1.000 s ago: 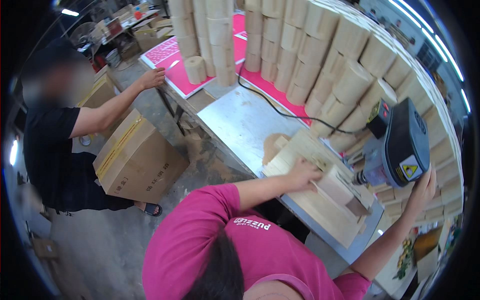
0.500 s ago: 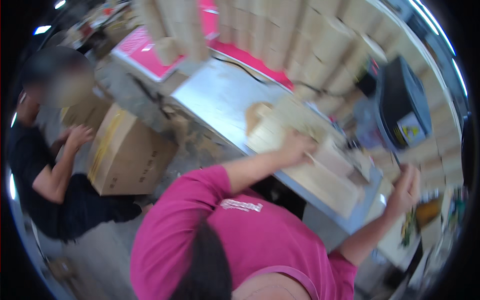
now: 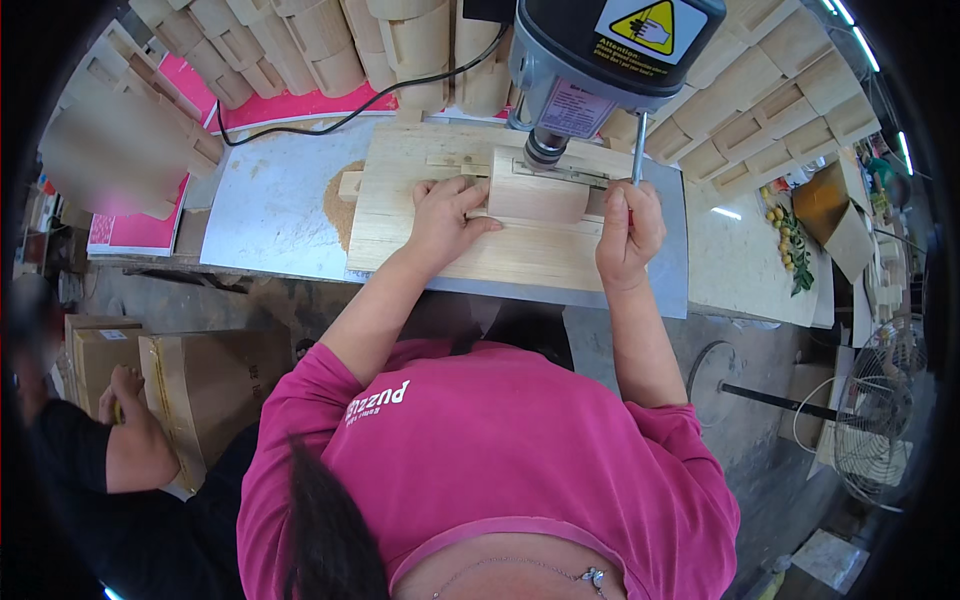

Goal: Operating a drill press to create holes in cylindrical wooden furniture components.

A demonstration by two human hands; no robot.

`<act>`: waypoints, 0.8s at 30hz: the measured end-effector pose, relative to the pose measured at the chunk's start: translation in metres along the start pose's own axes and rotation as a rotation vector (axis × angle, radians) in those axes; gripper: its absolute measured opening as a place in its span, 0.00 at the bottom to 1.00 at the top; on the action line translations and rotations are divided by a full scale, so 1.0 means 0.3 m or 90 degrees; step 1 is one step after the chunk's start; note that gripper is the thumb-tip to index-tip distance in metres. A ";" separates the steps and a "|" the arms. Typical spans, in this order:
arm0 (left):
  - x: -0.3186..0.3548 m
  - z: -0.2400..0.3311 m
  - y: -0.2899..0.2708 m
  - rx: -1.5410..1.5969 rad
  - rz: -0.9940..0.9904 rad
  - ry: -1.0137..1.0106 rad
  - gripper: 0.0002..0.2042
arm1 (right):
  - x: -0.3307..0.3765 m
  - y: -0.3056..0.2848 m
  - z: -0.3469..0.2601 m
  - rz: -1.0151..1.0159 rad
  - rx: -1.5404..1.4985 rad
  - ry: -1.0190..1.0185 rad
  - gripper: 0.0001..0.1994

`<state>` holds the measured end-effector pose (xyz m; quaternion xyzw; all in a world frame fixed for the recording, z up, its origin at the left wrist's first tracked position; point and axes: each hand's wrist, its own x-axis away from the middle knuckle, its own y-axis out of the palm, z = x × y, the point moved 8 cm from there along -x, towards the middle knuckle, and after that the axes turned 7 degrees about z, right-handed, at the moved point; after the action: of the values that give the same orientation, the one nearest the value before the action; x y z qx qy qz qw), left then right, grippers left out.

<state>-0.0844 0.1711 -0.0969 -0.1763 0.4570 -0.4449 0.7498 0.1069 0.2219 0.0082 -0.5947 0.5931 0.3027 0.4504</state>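
Note:
A drill press (image 3: 570, 100) with a dark head and a metal chuck stands over a pale wooden board. Under the chuck lies a smooth, curved wooden block (image 3: 540, 190) with a slot-like recess along its far side. My left hand (image 3: 445, 215) is at the block's left end, fingers curled against it and thumb stretched along the near side. The fingertips are partly hidden. My right hand (image 3: 630, 235) is closed round the lower end of the drill press's metal lever (image 3: 639, 145), right of the block. Whether the drill bit touches the wood cannot be made out.
Stacked wooden pieces (image 3: 420, 50) line the back of the metal-topped table (image 3: 270, 200). A black cable (image 3: 350, 122) crosses behind the board, and sawdust (image 3: 340, 215) lies to its left. A fan (image 3: 870, 400) stands at right. Another person sits at lower left beside cardboard boxes (image 3: 210, 390).
My view has swung round to face the drill press squarely. My left hand now rests at the block's left end, and my right hand still grips the lever.

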 end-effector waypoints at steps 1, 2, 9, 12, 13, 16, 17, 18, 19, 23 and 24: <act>0.002 0.000 0.000 -0.007 0.011 0.004 0.22 | -0.008 0.002 -0.003 -0.026 0.012 -0.001 0.06; 0.002 0.000 -0.002 -0.008 0.013 0.005 0.22 | -0.029 -0.009 -0.006 -0.025 0.011 -0.003 0.06; 0.019 -0.028 -0.023 0.001 0.005 -0.047 0.22 | -0.504 0.010 -0.028 -0.010 0.105 0.101 0.13; -0.024 -0.008 0.024 0.047 -0.075 -0.085 0.20 | -0.618 0.033 0.118 -0.046 0.119 0.169 0.14; -0.024 -0.021 0.033 0.073 -0.119 -0.125 0.19 | -0.620 0.062 0.137 -0.063 0.081 0.188 0.14; -0.034 -0.008 0.024 0.102 -0.167 -0.162 0.17 | -0.562 0.018 0.144 -0.083 0.003 0.205 0.17; -0.017 -0.044 0.036 0.096 -0.157 -0.174 0.17 | -0.516 0.026 0.147 -0.093 -0.010 0.203 0.17; 0.000 -0.092 0.050 0.177 -0.092 -0.191 0.20 | -0.440 0.046 0.165 -0.132 -0.088 0.233 0.17; -0.003 -0.108 0.057 0.267 -0.034 -0.194 0.22 | -0.363 0.035 0.187 -0.163 -0.151 0.264 0.18; -0.026 -0.071 0.050 0.292 -0.036 -0.201 0.19 | 0.032 0.027 0.286 -0.475 0.058 0.312 0.18; -0.027 -0.060 0.020 0.319 -0.033 -0.177 0.17 | 0.048 0.023 0.262 -0.480 0.052 0.308 0.18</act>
<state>-0.0980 0.1835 -0.1060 -0.0563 0.2211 -0.5349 0.8135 0.1155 0.2868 -0.0382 -0.8047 0.4346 -0.0545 0.4008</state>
